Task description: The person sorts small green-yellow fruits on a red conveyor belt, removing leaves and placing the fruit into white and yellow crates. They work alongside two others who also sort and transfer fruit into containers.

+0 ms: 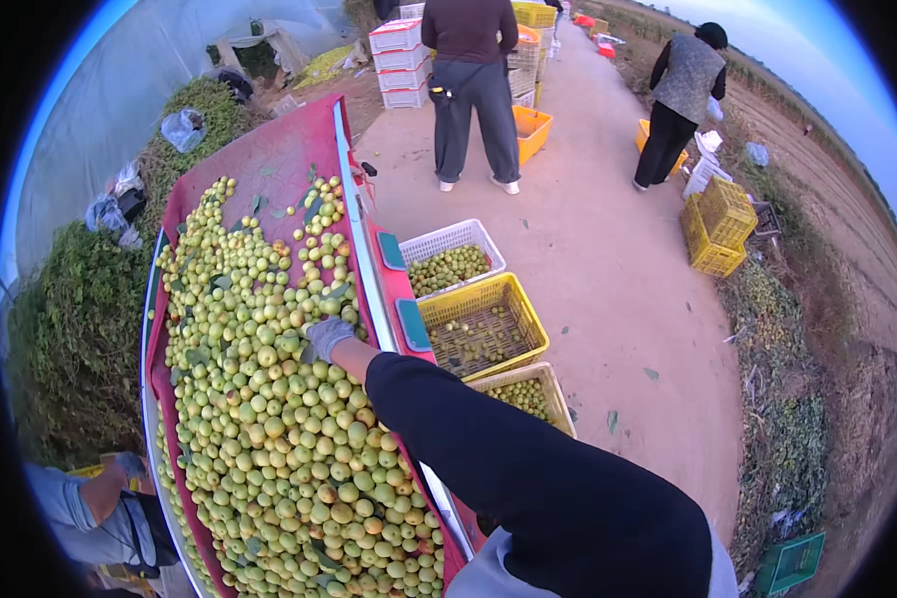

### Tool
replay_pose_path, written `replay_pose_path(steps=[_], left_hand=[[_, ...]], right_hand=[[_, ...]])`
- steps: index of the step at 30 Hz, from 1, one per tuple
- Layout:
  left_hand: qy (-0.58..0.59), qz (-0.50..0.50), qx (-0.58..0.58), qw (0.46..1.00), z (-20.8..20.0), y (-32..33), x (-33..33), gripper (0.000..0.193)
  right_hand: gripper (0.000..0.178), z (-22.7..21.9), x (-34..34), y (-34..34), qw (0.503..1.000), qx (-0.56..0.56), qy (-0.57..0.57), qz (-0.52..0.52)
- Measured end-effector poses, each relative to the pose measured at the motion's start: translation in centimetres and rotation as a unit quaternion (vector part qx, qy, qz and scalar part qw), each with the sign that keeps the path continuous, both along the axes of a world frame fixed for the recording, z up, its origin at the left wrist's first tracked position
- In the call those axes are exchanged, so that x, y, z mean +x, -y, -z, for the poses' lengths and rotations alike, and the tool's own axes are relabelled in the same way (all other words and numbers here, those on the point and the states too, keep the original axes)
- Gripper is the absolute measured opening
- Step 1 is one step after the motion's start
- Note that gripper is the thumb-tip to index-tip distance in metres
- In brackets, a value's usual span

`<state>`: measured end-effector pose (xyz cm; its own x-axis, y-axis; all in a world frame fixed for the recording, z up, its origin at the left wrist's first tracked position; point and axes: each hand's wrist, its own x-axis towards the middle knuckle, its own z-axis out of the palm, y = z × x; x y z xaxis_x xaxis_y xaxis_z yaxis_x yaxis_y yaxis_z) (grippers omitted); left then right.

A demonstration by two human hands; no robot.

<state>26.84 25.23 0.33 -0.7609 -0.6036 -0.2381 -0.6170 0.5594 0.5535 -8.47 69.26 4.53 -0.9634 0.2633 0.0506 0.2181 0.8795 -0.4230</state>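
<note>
A dark right sleeve (pixel 538 448) stretches to a gloved right hand (pixel 331 337) resting on a spread of small green fruit (pixel 289 429).
Beneath the hand runs a long red-lined tray (pixel 289 154), its barer end beyond the fingers; the fruit covers most of it, packed closely from the hand back toward the wearer. Far left of the hand and nearer the wearer, a co-worker in a grey-blue top (pixel 70 513) is at the tray's other side. Right of the hand, past the tray's edge, a yellow crate (pixel 531 311) holds scattered fruit, between a fuller white crate (pixel 439 239) farther off and a cream crate (pixel 560 399) nearer. The right hand's fingertips are hidden, so I cannot tell whether they grip any fruit; the left is out of view. Just beyond the hand lies a green leaf (pixel 337 292).
</note>
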Motion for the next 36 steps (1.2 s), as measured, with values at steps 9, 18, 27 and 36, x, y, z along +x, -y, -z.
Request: replay_pose_path(steps=[9, 18, 27, 36], left_hand=[[-0.012, 0.158, 0.017, 0.987, 0.3, -5.1, -5.3, 0.053], [0.003, 0.167, 0.015, 0.986, 1.2, -4.1, -5.6, 0.053], [0.038, -0.02, 0.004, 0.999, -0.4, 8.0, 6.4, 0.054], [-0.055, -0.061, -0.052, 0.995, 2.1, 10.1, 9.9, 0.047]], right_hand=[[0.018, -2.9, 10.7, 2.3, 0.974, -0.174, -0.146, -0.009], [0.03, 0.2, 21.5, 5.7, 0.956, -0.068, -0.271, -0.09], [0.034, -0.9, 20.8, 5.9, 0.961, -0.153, -0.221, -0.057], [0.028, -6.9, 16.7, 14.6, 0.906, -0.317, -0.109, -0.257]])
